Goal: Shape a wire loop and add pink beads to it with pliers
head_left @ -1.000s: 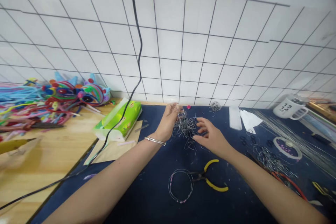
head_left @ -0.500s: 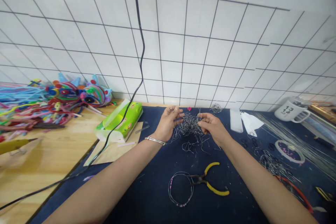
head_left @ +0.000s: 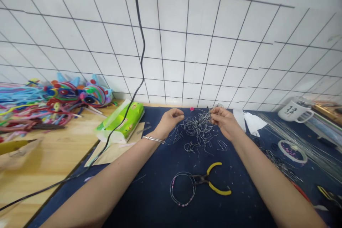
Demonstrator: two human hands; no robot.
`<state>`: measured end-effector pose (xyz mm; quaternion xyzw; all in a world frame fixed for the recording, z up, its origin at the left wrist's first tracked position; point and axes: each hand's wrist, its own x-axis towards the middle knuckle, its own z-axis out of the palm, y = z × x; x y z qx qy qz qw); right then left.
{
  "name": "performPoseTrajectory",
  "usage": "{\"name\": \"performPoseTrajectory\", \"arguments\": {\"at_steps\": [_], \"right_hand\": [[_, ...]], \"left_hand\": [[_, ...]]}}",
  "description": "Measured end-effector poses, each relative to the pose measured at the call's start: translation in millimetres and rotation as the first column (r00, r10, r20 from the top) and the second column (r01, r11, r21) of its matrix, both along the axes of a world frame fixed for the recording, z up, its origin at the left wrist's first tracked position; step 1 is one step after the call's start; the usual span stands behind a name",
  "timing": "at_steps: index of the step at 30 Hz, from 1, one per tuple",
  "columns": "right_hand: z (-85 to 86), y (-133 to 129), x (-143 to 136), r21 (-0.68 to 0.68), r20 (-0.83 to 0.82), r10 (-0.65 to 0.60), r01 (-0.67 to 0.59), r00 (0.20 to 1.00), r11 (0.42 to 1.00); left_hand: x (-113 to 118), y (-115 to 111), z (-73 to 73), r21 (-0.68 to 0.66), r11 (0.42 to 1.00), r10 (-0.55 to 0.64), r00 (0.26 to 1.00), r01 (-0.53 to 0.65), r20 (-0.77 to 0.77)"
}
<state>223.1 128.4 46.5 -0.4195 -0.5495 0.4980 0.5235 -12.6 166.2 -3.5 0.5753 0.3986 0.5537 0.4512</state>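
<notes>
A tangle of thin silver wire pieces (head_left: 197, 130) lies on the dark blue mat (head_left: 160, 192) near the wall. My left hand (head_left: 169, 120), with a bracelet at the wrist, pinches wire at the tangle's left side. My right hand (head_left: 223, 120) pinches wire at the tangle's upper right and lifts part of it. Loose bent wire pieces (head_left: 211, 145) lie spread below the hands. Nearer me, yellow-handled pliers (head_left: 212, 181) lie on the mat, their jaws on a wire ring with pink beads (head_left: 183, 193).
A green tissue pack (head_left: 120, 121) and a black cable (head_left: 117, 124) sit left of the mat. Coloured pipe cleaners (head_left: 40, 107) cover the wooden table at far left. A white mug (head_left: 294, 110), straight wires (head_left: 299, 139), a beaded hoop (head_left: 292, 149) and more wire lie to the right.
My right hand went from the mat to the tangle, took hold and pulled up and right. The tangle has spread out, with loose pieces fallen below it.
</notes>
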Motion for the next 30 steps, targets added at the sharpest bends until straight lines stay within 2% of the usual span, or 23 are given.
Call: {"name": "performPoseTrajectory", "arguments": {"at_steps": [5,8,11,14,19,24,27,30], "right_hand": [[2.1,-3.5,-7.4,0.008,-0.064,0.061,-0.061,0.996,0.998],[-0.8,-7.5,-17.4,-0.01,-0.078,0.103,-0.105,0.992,0.994],[-3.0,-12.5,-27.2,-0.011,-0.087,0.173,-0.175,0.981,0.984],[-3.1,-13.3,-28.8,-0.009,-0.054,0.2,-0.201,0.978,0.98],[-9.5,-1.4,-14.4,-0.049,-0.048,0.06,-0.063,0.997,0.997],[-17.0,6.4,-7.0,-0.087,-0.036,0.034,-0.037,0.999,0.996],[-8.6,3.9,-5.2,-0.054,-0.031,0.03,-0.032,0.999,0.998],[3.6,0.4,-0.3,0.002,0.03,0.049,-0.049,0.998,0.999]], "left_hand": [[5.2,-10.8,10.5,0.095,0.995,-0.018,0.984,0.035,-0.174],[16.8,-22.8,13.6,0.105,0.986,-0.104,0.966,0.132,-0.238],[26.7,-30.8,10.1,0.121,0.964,-0.187,0.931,0.235,-0.312],[27.5,-29.8,6.1,0.141,0.968,-0.154,0.936,0.207,-0.317],[18.3,-20.2,7.5,0.157,0.983,-0.049,0.962,0.094,-0.27],[16.7,-19.6,11.3,0.202,0.979,0.067,0.968,-0.018,-0.241],[16.0,-18.8,14.5,0.198,0.98,0.07,0.978,-0.029,-0.199],[12.8,-15.3,16.8,0.169,0.985,0.004,0.985,0.025,-0.171]]}}
